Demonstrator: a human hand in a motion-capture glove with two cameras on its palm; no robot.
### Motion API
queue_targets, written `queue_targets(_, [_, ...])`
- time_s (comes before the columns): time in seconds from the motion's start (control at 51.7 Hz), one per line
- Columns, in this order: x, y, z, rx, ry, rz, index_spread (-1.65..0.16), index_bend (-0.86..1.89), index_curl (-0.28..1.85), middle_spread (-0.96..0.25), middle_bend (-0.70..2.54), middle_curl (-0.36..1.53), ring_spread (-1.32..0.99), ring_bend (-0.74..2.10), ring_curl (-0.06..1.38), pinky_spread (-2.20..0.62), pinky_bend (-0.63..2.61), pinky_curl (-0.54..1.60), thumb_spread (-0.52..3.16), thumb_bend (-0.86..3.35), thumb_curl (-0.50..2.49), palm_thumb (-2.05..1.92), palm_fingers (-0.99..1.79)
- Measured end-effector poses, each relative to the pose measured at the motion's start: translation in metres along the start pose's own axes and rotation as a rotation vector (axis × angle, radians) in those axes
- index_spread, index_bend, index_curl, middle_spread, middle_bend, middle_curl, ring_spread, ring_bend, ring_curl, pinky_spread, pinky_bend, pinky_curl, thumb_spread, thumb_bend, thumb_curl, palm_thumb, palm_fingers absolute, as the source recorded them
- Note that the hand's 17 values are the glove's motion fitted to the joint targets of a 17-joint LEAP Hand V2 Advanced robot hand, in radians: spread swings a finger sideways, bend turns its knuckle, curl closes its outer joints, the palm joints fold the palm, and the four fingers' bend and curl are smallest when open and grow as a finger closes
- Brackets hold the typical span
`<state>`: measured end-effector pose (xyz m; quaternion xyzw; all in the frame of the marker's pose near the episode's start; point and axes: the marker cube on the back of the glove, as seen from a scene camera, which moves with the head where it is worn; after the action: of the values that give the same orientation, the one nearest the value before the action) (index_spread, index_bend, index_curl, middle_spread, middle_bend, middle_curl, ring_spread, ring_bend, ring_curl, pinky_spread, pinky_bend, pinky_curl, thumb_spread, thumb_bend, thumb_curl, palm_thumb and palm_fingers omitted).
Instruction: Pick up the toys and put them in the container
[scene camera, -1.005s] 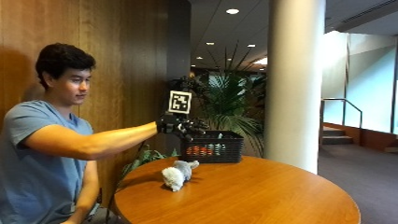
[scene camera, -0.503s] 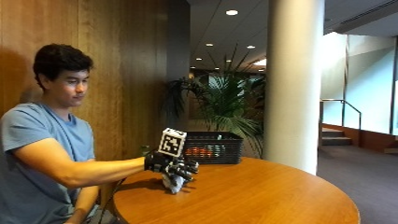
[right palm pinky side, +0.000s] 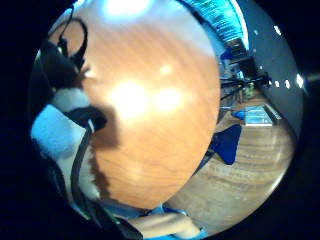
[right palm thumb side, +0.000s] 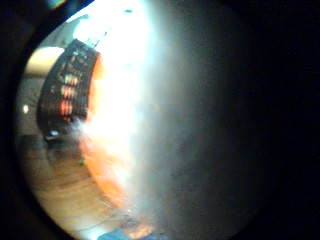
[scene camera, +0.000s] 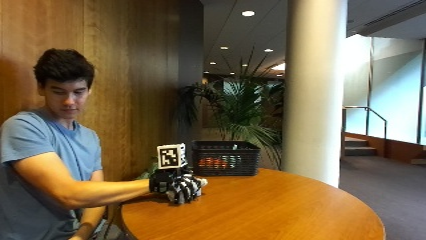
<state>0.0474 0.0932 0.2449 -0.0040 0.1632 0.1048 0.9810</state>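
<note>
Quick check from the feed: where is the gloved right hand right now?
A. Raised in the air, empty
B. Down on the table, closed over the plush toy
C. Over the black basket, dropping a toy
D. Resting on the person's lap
B: in the outside view the gloved right hand is down on the round table, fingers curled over the plush toy, short of the black basket.

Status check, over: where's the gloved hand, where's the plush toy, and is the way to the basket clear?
Right hand down on plush toy, fingers curled over it. Toy on table, not lifted. Basket at far edge, nothing between.
</note>
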Motion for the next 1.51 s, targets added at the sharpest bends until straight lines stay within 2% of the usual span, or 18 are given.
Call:
queue_targets(0.019, [-0.003,0.005,0.008,0.021,0.009,-0.012,-0.31,0.05,0.02,-0.06,0.61,0.41,-0.15,1.09,0.47,-0.26,1.37,0.30,1.51,0.25,0.34,0.37,0.67])
queue_targets(0.116, [-0.014,0.010,0.022,0.051,-0.053,0.022,-0.32,0.12,0.02,-0.13,0.66,0.45,-0.25,1.17,0.51,-0.33,1.36,0.32,1.54,0.33,0.41,0.53,0.76])
queue_targets(0.232, [0.005,-0.006,0.015,0.003,-0.116,0.092,-0.33,0.16,0.04,-0.21,0.67,0.48,-0.32,1.20,0.54,-0.36,1.33,0.35,1.44,0.35,0.49,0.65,0.80])
queue_targets(0.309, [0.017,-0.013,0.003,-0.011,-0.099,0.040,-0.33,0.16,0.05,-0.24,0.67,0.50,-0.36,1.20,0.54,-0.38,1.31,0.36,1.38,0.35,0.54,0.69,0.81])
queue_targets(0.348, [0.026,-0.018,-0.006,-0.003,-0.065,0.012,-0.34,0.16,0.05,-0.26,0.68,0.51,-0.37,1.20,0.54,-0.38,1.30,0.36,1.36,0.35,0.56,0.71,0.82])
queue_targets(0.425, [0.026,-0.031,-0.040,0.019,-0.137,0.111,-0.34,0.15,0.05,-0.29,0.68,0.53,-0.38,1.20,0.53,-0.39,1.29,0.37,1.31,0.34,0.60,0.72,0.84])
queue_targets(0.541, [0.024,-0.042,-0.084,0.068,-0.108,0.077,-0.34,0.14,0.05,-0.33,0.68,0.55,-0.40,1.21,0.53,-0.40,1.26,0.38,1.26,0.33,0.65,0.74,0.85])
queue_targets(0.638, [0.024,-0.051,-0.120,0.092,-0.097,-0.007,-0.33,0.13,0.03,-0.36,0.69,0.58,-0.40,1.22,0.53,-0.40,1.25,0.38,1.22,0.32,0.69,0.75,0.86])
queue_targets(0.735, [0.009,-0.068,-0.154,0.107,-0.119,0.055,-0.34,0.12,0.02,-0.38,0.70,0.60,-0.40,1.23,0.53,-0.40,1.24,0.39,1.19,0.32,0.72,0.75,0.87])
queue_targets(0.87, [-0.006,-0.092,-0.189,0.107,-0.119,0.063,-0.33,0.12,0.00,-0.41,0.70,0.63,-0.40,1.24,0.53,-0.41,1.21,0.39,1.16,0.31,0.77,0.76,0.88])
queue_targets(0.947, [-0.029,-0.099,-0.212,0.112,-0.212,-0.082,-0.34,0.12,-0.01,-0.42,0.70,0.65,-0.40,1.24,0.53,-0.41,1.21,0.40,1.14,0.30,0.80,0.75,0.88])
queue_targets(1.025, [-0.033,-0.110,-0.216,0.093,-0.133,-0.136,-0.33,0.12,-0.01,-0.43,0.69,0.66,-0.40,1.24,0.52,-0.41,1.21,0.40,1.13,0.30,0.83,0.75,0.88])
queue_targets(1.16, [-0.091,-0.134,-0.235,0.035,-0.252,0.025,-0.33,0.09,-0.02,-0.44,0.68,0.69,-0.40,1.26,0.52,-0.41,1.21,0.41,1.11,0.29,0.87,0.75,0.87])
queue_targets(1.314, [-0.141,-0.137,-0.243,0.063,-0.154,-0.159,-0.32,0.07,-0.02,-0.46,0.69,0.73,-0.40,1.29,0.53,-0.41,1.23,0.42,1.10,0.28,0.91,0.74,0.84])
queue_targets(1.411, [-0.165,-0.143,-0.248,0.053,-0.207,-0.138,-0.32,0.06,-0.02,-0.47,0.71,0.76,-0.40,1.32,0.53,-0.41,1.24,0.42,1.10,0.28,0.94,0.73,0.82])
queue_targets(1.508, [-0.169,-0.142,-0.248,0.070,-0.242,-0.255,-0.31,0.03,-0.03,-0.48,0.74,0.79,-0.39,1.35,0.54,-0.41,1.27,0.43,1.10,0.27,0.95,0.72,0.80])
